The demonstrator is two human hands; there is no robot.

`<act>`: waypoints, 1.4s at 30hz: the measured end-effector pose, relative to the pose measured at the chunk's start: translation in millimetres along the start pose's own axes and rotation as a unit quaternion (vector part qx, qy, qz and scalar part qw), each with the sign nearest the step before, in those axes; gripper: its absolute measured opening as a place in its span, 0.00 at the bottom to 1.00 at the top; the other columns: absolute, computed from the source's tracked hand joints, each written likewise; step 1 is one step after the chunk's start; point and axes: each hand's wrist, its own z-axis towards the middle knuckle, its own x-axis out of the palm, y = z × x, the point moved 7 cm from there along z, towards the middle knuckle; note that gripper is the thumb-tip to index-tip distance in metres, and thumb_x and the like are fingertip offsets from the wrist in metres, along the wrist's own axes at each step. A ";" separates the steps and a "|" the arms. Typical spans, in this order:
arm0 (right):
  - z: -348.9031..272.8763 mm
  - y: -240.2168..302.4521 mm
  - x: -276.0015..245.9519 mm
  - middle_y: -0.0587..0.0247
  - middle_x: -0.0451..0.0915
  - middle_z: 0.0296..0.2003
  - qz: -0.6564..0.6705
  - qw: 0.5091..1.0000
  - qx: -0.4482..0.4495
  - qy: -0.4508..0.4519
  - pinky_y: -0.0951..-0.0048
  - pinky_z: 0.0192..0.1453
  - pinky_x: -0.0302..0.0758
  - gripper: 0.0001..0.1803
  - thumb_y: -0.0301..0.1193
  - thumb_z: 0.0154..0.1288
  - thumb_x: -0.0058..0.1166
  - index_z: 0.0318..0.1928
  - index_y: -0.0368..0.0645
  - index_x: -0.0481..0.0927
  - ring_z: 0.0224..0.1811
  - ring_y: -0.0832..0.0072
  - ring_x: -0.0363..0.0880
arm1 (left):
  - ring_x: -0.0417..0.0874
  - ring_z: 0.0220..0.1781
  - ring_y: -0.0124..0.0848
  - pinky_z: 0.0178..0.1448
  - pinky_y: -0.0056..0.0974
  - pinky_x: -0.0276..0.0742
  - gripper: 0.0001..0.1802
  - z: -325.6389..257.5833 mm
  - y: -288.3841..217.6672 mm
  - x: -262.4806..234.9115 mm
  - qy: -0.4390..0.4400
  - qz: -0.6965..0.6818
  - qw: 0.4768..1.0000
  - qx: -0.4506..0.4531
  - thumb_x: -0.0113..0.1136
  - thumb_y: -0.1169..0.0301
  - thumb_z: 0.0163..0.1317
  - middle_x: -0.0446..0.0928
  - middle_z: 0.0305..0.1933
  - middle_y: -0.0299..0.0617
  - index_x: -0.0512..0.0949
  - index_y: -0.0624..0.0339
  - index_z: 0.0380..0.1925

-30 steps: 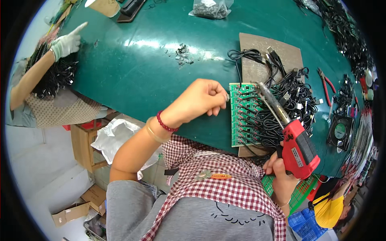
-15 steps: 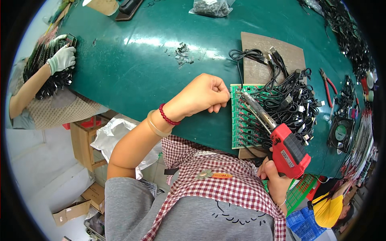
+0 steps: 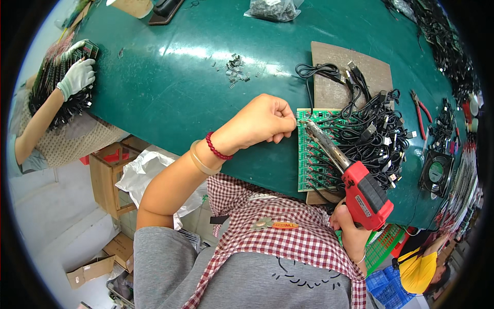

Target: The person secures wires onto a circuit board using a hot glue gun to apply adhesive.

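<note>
My left hand [image 3: 265, 121] is closed in a pinch at the upper left edge of a green circuit board [image 3: 303, 165]; whatever its fingertips hold is too small to make out. A red soldering gun [image 3: 364, 195] with a black grip panel is held by my right hand [image 3: 352, 226]. Its metal barrel slants up and left across the board, with the tip close to my left fingertips. Black USB cables [image 3: 368, 136] are attached along the board and lie bunched over its right side.
Under the board is a brown mat [image 3: 355, 67]. Small black pin-like parts [image 3: 235, 71] lie in a pile beyond my left hand. Red-handled pliers [image 3: 421, 113] and a round black holder [image 3: 436, 172] sit at the right. A co-worker's gloved hand [image 3: 77, 77] grips bundled cables at the far left.
The soldering gun's tip has shifted slightly left and toward my left fingertips, its body tilting a little. My left hand stays almost in place.
</note>
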 end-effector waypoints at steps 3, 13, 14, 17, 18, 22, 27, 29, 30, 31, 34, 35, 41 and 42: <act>0.1 4.8 1.2 0.63 0.70 0.16 -0.007 1.000 -0.006 -0.001 0.79 0.20 0.63 0.08 0.23 0.60 0.48 0.24 0.35 0.70 0.15 0.81 0.66 | 0.70 0.18 0.17 0.19 0.23 0.62 0.04 0.4 -0.2 -0.2 -0.005 0.001 1.000 0.003 0.55 0.73 0.53 0.75 0.21 0.35 0.75 0.63 0.25; -0.4 3.5 -0.6 0.64 0.69 0.15 0.033 0.999 0.003 -0.042 0.79 0.19 0.62 0.17 0.23 0.60 0.49 0.49 0.30 0.65 0.14 0.81 0.65 | 0.70 0.18 0.17 0.19 0.23 0.62 0.04 -1.3 -1.2 0.1 -0.009 -0.005 1.000 0.005 0.55 0.74 0.52 0.74 0.20 0.35 0.75 0.63 0.24; -0.5 4.1 0.0 0.64 0.69 0.15 0.024 0.998 0.018 -0.048 0.79 0.19 0.62 0.16 0.23 0.60 0.49 0.48 0.30 0.66 0.14 0.81 0.64 | 0.70 0.18 0.17 0.19 0.23 0.62 0.04 -1.5 -1.0 0.1 -0.009 -0.006 1.000 0.003 0.55 0.74 0.52 0.74 0.20 0.35 0.75 0.63 0.24; -0.7 1.9 -0.4 0.64 0.69 0.15 0.009 0.998 0.016 -0.053 0.80 0.19 0.61 0.12 0.24 0.59 0.50 0.42 0.32 0.68 0.13 0.81 0.64 | 0.70 0.18 0.17 0.20 0.23 0.63 0.04 -2.4 -3.0 0.9 -0.017 -0.004 1.000 0.006 0.55 0.74 0.52 0.74 0.20 0.35 0.75 0.64 0.24; -1.3 3.1 -1.0 0.64 0.70 0.15 0.004 0.998 0.000 -0.055 0.80 0.19 0.61 0.09 0.25 0.59 0.50 0.38 0.33 0.70 0.13 0.81 0.64 | 0.70 0.18 0.17 0.20 0.23 0.63 0.04 -2.8 -2.7 0.7 -0.019 -0.005 1.000 0.006 0.55 0.74 0.52 0.74 0.20 0.35 0.75 0.64 0.24; 1.1 6.0 1.7 0.64 0.69 0.15 -0.005 1.000 -0.002 -0.020 0.80 0.19 0.61 0.07 0.27 0.59 0.50 0.28 0.35 0.71 0.13 0.81 0.64 | 0.70 0.18 0.18 0.20 0.23 0.63 0.04 -3.1 -2.2 0.1 -0.019 -0.009 1.000 0.009 0.55 0.74 0.51 0.74 0.20 0.35 0.74 0.64 0.24; 0.3 6.3 3.9 0.63 0.67 0.13 0.008 1.000 -0.004 -0.018 0.78 0.19 0.62 0.10 0.28 0.59 0.50 0.23 0.36 0.70 0.13 0.79 0.64 | 0.70 0.18 0.17 0.19 0.23 0.63 0.04 -3.0 0.1 -1.5 -0.025 -0.015 1.000 0.011 0.55 0.74 0.51 0.74 0.20 0.36 0.74 0.64 0.23; 0.1 5.7 4.2 0.63 0.67 0.13 0.016 1.000 -0.002 -0.021 0.78 0.19 0.63 0.10 0.28 0.59 0.50 0.23 0.36 0.69 0.13 0.79 0.64 | 0.70 0.17 0.17 0.19 0.23 0.63 0.05 -2.0 0.0 0.0 -0.016 -0.019 1.000 0.013 0.56 0.74 0.51 0.74 0.20 0.36 0.74 0.64 0.22; -0.5 5.2 4.1 0.63 0.67 0.13 0.026 0.999 0.001 -0.026 0.78 0.19 0.64 0.10 0.27 0.58 0.50 0.23 0.36 0.69 0.13 0.79 0.64 | 0.70 0.17 0.17 0.19 0.23 0.63 0.05 -2.0 0.0 -0.6 -0.019 -0.020 1.000 0.014 0.56 0.74 0.51 0.74 0.20 0.36 0.74 0.64 0.22; -1.6 4.7 2.7 0.63 0.67 0.13 0.026 0.999 0.000 -0.023 0.78 0.19 0.64 0.10 0.27 0.58 0.50 0.23 0.36 0.69 0.13 0.79 0.64 | 0.70 0.17 0.17 0.19 0.23 0.63 0.05 -1.8 0.4 -0.8 -0.020 -0.011 1.000 0.012 0.55 0.74 0.51 0.74 0.20 0.36 0.74 0.64 0.22; -4.3 -0.6 0.0 0.68 0.72 0.19 0.060 0.998 0.030 -0.003 0.81 0.23 0.66 0.05 0.24 0.60 0.53 0.28 0.37 0.74 0.19 0.83 0.69 | 0.70 0.17 0.17 0.19 0.23 0.63 0.05 -2.1 0.5 -1.1 -0.024 -0.003 1.000 0.010 0.55 0.74 0.51 0.74 0.19 0.37 0.74 0.64 0.22; -4.6 -0.2 -0.4 0.68 0.72 0.19 0.059 0.998 0.028 -0.006 0.81 0.23 0.66 0.05 0.24 0.60 0.53 0.28 0.37 0.74 0.19 0.83 0.69 | 0.70 0.16 0.17 0.19 0.23 0.63 0.05 -2.6 0.6 -1.3 -0.025 -0.004 1.000 0.008 0.55 0.74 0.51 0.74 0.19 0.37 0.74 0.64 0.21; -5.9 0.2 -1.6 0.63 0.66 0.13 0.045 0.998 0.005 -0.043 0.76 0.19 0.65 0.09 0.25 0.59 0.49 0.35 0.31 0.69 0.12 0.79 0.62 | 0.69 0.16 0.18 0.19 0.23 0.63 0.04 -2.6 -2.5 0.4 -0.030 0.007 1.000 0.001 0.55 0.75 0.51 0.74 0.19 0.36 0.74 0.64 0.21; -6.2 -0.9 -2.6 0.63 0.65 0.13 0.062 0.996 0.013 -0.063 0.76 0.19 0.64 0.12 0.25 0.59 0.49 0.41 0.30 0.67 0.12 0.79 0.62 | 0.69 0.16 0.18 0.19 0.23 0.63 0.04 -2.4 -1.1 -0.8 -0.030 0.007 1.000 0.001 0.55 0.75 0.51 0.74 0.19 0.36 0.74 0.64 0.21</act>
